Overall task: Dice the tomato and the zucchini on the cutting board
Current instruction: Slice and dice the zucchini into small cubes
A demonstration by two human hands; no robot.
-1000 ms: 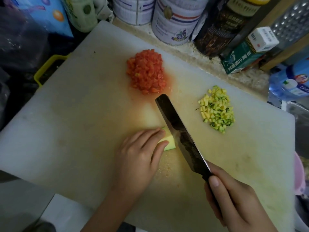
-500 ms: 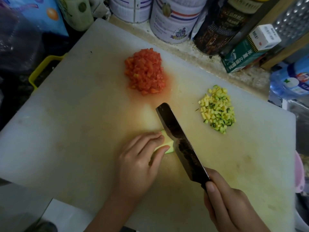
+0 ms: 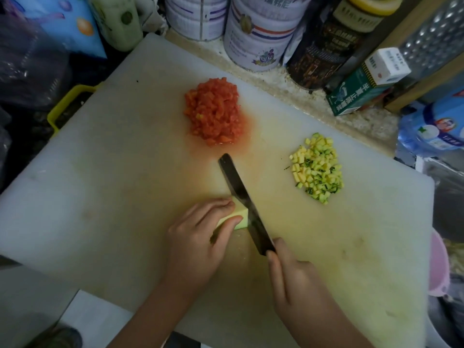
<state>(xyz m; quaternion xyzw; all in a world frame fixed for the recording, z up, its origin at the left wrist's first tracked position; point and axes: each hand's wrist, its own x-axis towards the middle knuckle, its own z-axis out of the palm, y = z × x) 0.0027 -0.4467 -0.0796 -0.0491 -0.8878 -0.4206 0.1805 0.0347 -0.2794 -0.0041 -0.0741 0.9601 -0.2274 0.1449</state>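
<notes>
A large white cutting board [image 3: 105,187] fills the view. A heap of diced red tomato [image 3: 213,115] lies at its upper middle, and a smaller pile of diced zucchini [image 3: 317,168] lies to the right. My left hand [image 3: 198,237] holds a pale yellow-green zucchini piece [image 3: 239,213] down on the board, fingers curled over it. My right hand [image 3: 293,280] grips the handle of a dark knife [image 3: 242,199], whose blade stands on edge against the right end of that piece.
Tins [image 3: 258,33], a dark jar [image 3: 331,43] and a green box [image 3: 361,89] line the counter behind the board. A metal grater [image 3: 437,38] leans at the top right, a blue bag [image 3: 437,126] lies at right. A yellow handle [image 3: 67,104] shows left.
The knife blade has turned from tilted flat to upright on its edge and come down at the zucchini piece's right end. My left hand stays on the piece.
</notes>
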